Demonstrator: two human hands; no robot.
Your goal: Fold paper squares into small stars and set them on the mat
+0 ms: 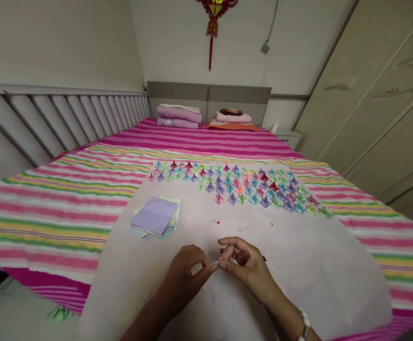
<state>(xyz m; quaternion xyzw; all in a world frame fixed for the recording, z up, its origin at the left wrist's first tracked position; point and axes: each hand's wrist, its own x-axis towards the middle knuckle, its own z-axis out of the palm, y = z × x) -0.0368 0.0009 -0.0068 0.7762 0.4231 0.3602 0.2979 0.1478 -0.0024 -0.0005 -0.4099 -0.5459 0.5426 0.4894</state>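
My left hand (187, 269) and my right hand (243, 263) meet over a pale pink sheet (298, 265) spread on the bed. Both pinch a tiny folded piece of pale paper (216, 262) between thumb and fingertips; most of it is hidden by the fingers. A stack of square coloured papers (155, 216), lilac on top, lies to the left beyond my left hand. Farther back, several small folded paper shapes (238, 185) in many colours stand in rows across the sheet.
The bed has a striped pink, green and yellow cover (50, 208). Folded pink bedding (179, 116) and a pillow (233, 118) sit at the headboard. A slatted rail (67, 118) runs on the left, a wardrobe (380, 109) on the right. Small red scraps (216, 221) lie on the sheet.
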